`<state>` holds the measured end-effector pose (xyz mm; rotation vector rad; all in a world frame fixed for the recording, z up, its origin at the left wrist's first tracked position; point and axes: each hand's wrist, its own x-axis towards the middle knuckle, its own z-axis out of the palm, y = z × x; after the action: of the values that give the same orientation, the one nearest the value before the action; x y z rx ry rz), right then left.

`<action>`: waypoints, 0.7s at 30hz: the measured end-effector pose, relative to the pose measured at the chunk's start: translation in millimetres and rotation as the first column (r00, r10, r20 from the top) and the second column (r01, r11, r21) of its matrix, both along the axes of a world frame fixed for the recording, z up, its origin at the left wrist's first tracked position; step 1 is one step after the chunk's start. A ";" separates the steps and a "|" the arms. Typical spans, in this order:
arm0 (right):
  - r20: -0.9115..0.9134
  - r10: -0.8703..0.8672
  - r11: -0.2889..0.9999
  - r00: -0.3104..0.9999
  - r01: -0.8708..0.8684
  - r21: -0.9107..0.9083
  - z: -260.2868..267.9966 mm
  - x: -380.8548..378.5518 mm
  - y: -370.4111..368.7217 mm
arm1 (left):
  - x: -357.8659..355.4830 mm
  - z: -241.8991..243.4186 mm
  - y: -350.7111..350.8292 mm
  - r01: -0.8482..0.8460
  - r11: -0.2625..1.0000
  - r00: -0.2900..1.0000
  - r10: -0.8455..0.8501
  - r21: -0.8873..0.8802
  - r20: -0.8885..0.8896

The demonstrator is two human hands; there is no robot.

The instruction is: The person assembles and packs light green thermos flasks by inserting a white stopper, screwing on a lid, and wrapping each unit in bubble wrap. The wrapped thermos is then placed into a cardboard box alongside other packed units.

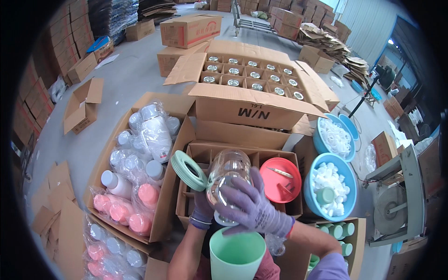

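Observation:
My right hand (245,204), in a purple knit glove, is wrapped over a shiny glass vacuum-flask liner (232,162). The liner lies tilted, its rounded end away from me. My left hand (202,208), gloved alike, is at the liner's left side, just under a pale green threaded plastic collar (187,169). It appears to hold the collar; its fingers are mostly hidden. Below both hands, an open green plastic flask body (238,246) stands between my legs. A small pale disc (224,219) shows at the liner's near end.
Ahead are a divided carton (294,206), a red dish (280,175) holding a knife, and a large carton (245,108) of glass liners. Left, a carton (164,206) holds bagged white and pink bottles. Right are blue basins (351,206) of white plastic parts and a grey metal stand (411,196).

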<state>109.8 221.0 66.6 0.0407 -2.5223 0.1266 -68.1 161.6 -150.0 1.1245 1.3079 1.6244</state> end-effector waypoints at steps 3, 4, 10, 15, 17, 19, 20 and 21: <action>0.124 0.296 0.898 0.947 -0.231 -0.374 14.9 45.0 -19.8 | 37.0 58.6 -13.5 0.011 0.980 0.547 -0.171 0.197 0.819; 0.029 0.284 0.859 0.958 -0.241 -0.453 4.0 56.9 -13.1 | 44.8 77.3 -21.3 -0.008 0.977 0.412 -0.189 0.211 0.891; -0.023 -0.012 0.235 1.000 -0.019 -0.972 -43.5 79.9 -46.8 | 62.4 61.3 -100.5 0.173 0.961 0.902 -0.242 0.214 0.358; 0.419 0.390 0.343 0.820 0.293 -0.893 -34.5 79.7 -42.5 | 76.6 93.9 -149.0 -0.039 0.999 0.398 -0.015 0.033 0.917; 0.663 0.329 0.555 0.673 0.430 -0.712 -16.5 65.2 -46.5 | 51.0 101.4 -146.8 -0.144 0.985 0.589 0.164 -0.097 0.792; 0.755 0.231 0.712 0.614 0.422 -0.561 -29.1 56.6 -49.9 | 51.7 135.0 -130.8 -0.174 0.980 0.562 0.176 -0.093 0.808; 0.724 0.126 0.700 0.678 0.457 -0.549 -29.1 56.5 -54.6 | 49.1 139.5 -126.0 -0.152 0.987 0.610 0.129 -0.044 0.782; 0.686 0.030 0.684 0.727 0.486 -0.544 -28.5 54.9 -59.6 | 47.3 144.2 -124.6 -0.137 0.991 0.651 0.093 -0.004 0.754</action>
<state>164.7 161.4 38.1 -0.7970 -2.9306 1.1789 -20.8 37.1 -5.8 0.2769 0.7723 1.9239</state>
